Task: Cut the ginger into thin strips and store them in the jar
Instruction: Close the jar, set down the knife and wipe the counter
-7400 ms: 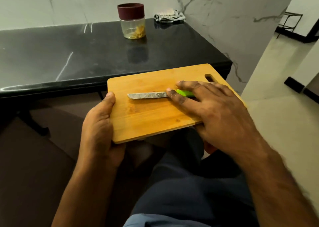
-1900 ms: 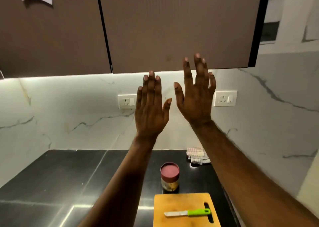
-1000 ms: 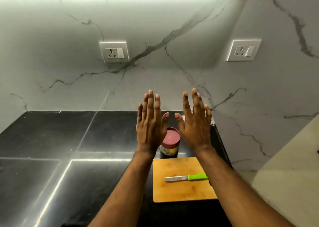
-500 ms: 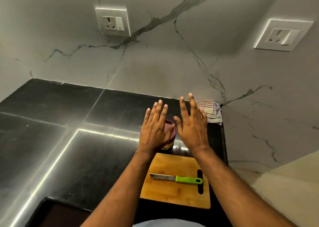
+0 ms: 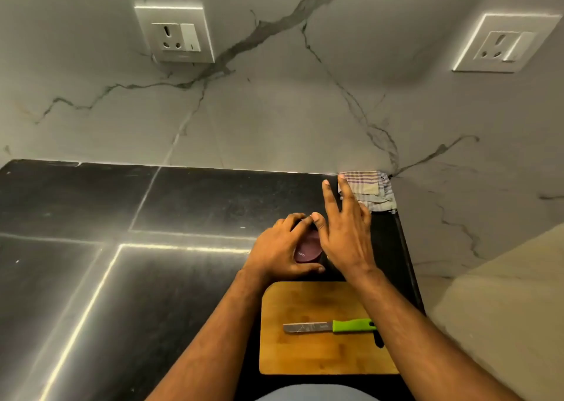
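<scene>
Behind the wooden cutting board (image 5: 317,355), where the green-handled knife (image 5: 329,326) lies, the left hand (image 5: 279,252) curls round the maroon-lidded jar (image 5: 306,249), seemingly gripping it, while the right hand (image 5: 346,235) hovers beside it, fingers spread.

Person, head view: two bare forearms entering from 6 o'clock, no sleeves in view, no watch, rings or bands seen on either wrist; left hand (image 5: 282,249) and right hand (image 5: 345,235) ungloved, nails short; pale blue-grey garment (image 5: 311,394) edge at 6 o'clock
</scene>
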`<act>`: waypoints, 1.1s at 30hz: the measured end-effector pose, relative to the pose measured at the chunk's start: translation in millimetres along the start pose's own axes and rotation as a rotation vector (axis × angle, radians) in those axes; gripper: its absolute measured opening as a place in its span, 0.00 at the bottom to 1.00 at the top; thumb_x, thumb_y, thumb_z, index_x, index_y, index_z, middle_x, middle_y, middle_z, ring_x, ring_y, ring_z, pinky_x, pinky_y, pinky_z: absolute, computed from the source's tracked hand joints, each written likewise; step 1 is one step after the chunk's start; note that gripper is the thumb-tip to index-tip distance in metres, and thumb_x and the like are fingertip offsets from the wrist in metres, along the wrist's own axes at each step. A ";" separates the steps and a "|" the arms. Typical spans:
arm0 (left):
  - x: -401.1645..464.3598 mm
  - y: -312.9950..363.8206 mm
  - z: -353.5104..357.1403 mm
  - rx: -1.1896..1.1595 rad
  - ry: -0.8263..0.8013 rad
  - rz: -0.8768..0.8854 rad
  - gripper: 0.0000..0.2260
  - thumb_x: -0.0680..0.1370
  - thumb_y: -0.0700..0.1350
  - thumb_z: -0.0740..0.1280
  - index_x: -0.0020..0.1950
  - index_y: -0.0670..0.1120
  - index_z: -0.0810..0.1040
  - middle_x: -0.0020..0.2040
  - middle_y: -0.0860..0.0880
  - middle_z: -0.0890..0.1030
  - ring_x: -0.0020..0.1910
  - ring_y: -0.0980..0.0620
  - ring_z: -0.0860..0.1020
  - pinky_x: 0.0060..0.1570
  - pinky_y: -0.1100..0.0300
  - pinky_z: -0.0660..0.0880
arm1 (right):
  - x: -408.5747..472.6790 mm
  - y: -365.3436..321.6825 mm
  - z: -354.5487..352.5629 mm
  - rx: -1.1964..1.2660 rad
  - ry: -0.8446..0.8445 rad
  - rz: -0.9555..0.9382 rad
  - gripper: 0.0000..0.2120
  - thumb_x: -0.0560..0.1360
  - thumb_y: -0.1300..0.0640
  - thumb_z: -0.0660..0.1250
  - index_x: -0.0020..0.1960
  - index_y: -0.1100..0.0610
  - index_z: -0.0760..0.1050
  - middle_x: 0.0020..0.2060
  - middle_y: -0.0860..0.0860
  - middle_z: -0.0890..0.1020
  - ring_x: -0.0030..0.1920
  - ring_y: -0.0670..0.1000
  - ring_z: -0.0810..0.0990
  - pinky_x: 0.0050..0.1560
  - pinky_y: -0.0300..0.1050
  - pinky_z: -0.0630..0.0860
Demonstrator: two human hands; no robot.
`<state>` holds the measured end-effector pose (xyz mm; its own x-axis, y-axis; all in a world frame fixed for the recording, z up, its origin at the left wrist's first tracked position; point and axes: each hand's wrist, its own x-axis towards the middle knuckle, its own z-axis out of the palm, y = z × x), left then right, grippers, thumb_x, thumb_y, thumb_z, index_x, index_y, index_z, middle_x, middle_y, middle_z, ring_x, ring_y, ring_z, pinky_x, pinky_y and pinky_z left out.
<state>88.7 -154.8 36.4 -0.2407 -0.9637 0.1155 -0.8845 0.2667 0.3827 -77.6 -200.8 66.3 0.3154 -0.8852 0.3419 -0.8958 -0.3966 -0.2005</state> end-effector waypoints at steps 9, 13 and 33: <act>10.0 -52.2 -21.8 -0.153 0.071 -0.090 0.45 0.69 0.63 0.73 0.80 0.49 0.57 0.72 0.49 0.62 0.69 0.49 0.67 0.56 0.53 0.79 | 2.7 -47.2 27.3 0.311 -0.228 0.226 0.16 0.80 0.41 0.53 0.64 0.46 0.67 0.57 0.48 0.74 0.52 0.50 0.78 0.48 0.50 0.78; -5.4 -90.3 -42.7 -0.214 0.150 -0.179 0.46 0.69 0.57 0.76 0.80 0.47 0.58 0.72 0.49 0.62 0.69 0.49 0.67 0.60 0.52 0.77 | 24.0 -93.4 50.3 0.495 -0.257 0.202 0.15 0.81 0.46 0.55 0.65 0.48 0.68 0.56 0.48 0.76 0.53 0.48 0.77 0.52 0.47 0.78; -50.6 -162.1 -38.4 -0.659 0.299 -0.454 0.46 0.70 0.55 0.72 0.81 0.49 0.50 0.77 0.47 0.66 0.73 0.51 0.69 0.70 0.54 0.70 | 53.2 -171.6 86.7 0.083 -0.355 -0.188 0.37 0.75 0.35 0.58 0.78 0.48 0.48 0.77 0.47 0.48 0.70 0.54 0.62 0.65 0.54 0.69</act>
<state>259.5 -148.8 3.7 0.2785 -0.9602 0.0234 -0.4340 -0.1040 0.8949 120.0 -200.9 39.3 0.5730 -0.8183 0.0450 -0.7883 -0.5653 -0.2431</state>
